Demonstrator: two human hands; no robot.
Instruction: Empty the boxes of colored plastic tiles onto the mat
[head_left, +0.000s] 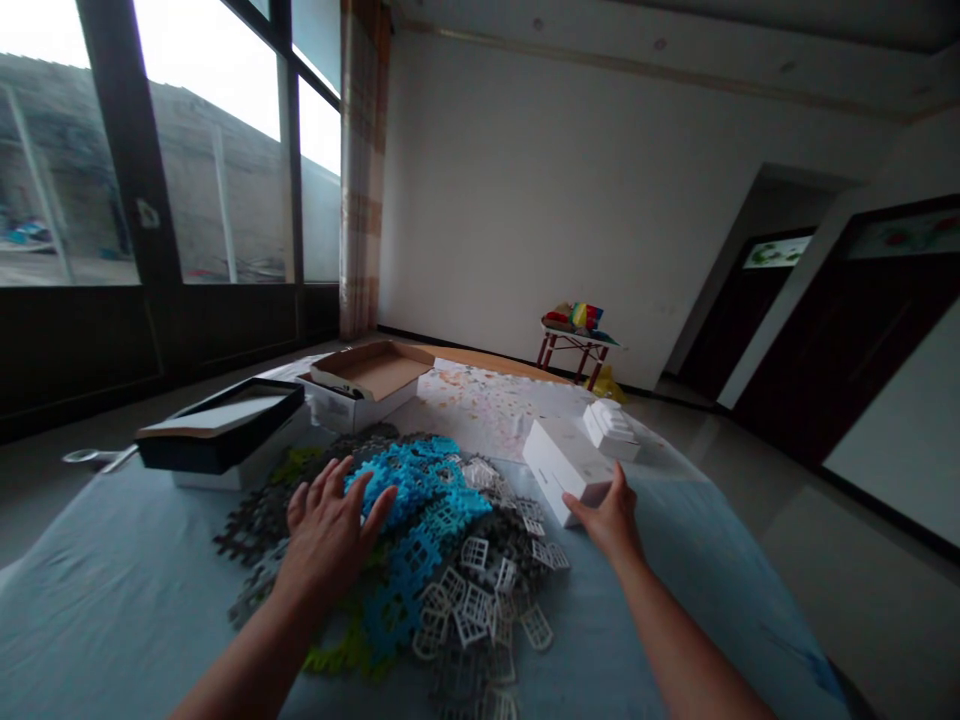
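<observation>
A heap of flat plastic grid pieces (435, 540) in blue, grey, white and green lies on the blue-covered table (112, 600). My left hand (330, 525) rests flat on the heap with its fingers spread over the blue pieces. To the right of the heap my right hand (611, 515) grips the near corner of a white box (562, 460), thumb and fingers around its edge.
A smaller white box (611, 425) sits just behind the held one. An open cardboard box (371, 380) and a black tray-like box (221, 430) stand at the back left. A small red-legged table (577, 345) with colourful things stands by the far wall.
</observation>
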